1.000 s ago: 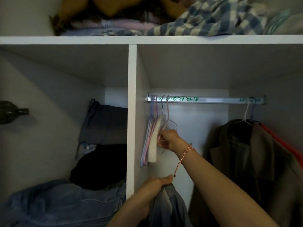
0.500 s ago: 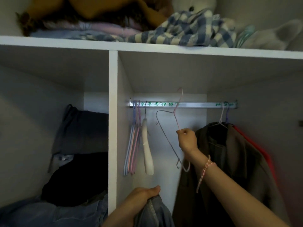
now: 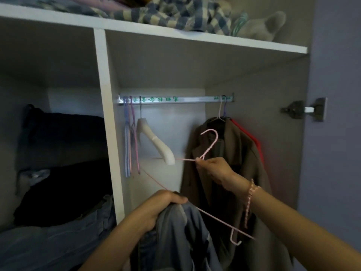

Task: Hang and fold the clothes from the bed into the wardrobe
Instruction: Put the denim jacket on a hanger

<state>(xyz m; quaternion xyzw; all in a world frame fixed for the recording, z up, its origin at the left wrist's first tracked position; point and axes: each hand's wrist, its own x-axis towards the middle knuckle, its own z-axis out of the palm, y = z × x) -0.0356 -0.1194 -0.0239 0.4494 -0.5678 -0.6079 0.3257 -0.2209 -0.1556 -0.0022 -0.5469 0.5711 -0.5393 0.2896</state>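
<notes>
I am seeing the right hand (image 3: 214, 170) pinching the pink hanger (image 3: 211, 145) at its neck, just under the hook. The hanger is not touching the rail (image 3: 175, 99); it is being held below it, in front of the brown coat (image 3: 230, 157), hook pointing up. Its lower wire is running down behind the left hand (image 3: 158, 208) toward the right forearm. The left hand is grasping a grey-blue garment (image 3: 175, 231) low in the middle, fingers curled over the cloth. On the rail's left end a white hanger (image 3: 156, 143) and thin hangers (image 3: 130, 143) are hanging; the coat is hanging at the right.
</notes>
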